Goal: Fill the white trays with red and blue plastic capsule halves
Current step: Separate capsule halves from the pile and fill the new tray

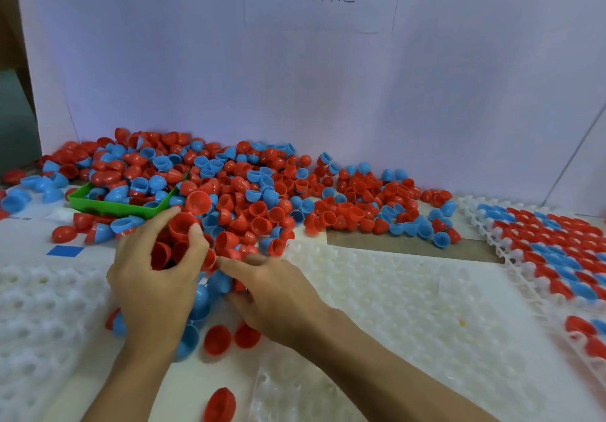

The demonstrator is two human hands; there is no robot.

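Your two hands meet at the near edge of the heap of red and blue capsule halves (249,198), above the white trays.

Your left hand (154,277) curls its fingers round several red halves, thumb and forefinger pinching one red cup (181,224) mouth-up. Your right hand (272,293) lies flat with straight fingers touching the halves at the heap's edge, gripping nothing. The white tray (410,306) under your right wrist shows bare pockets; the tray at far right (554,251) holds rows of red and blue. A green bin (111,206) sits in the heap, left.
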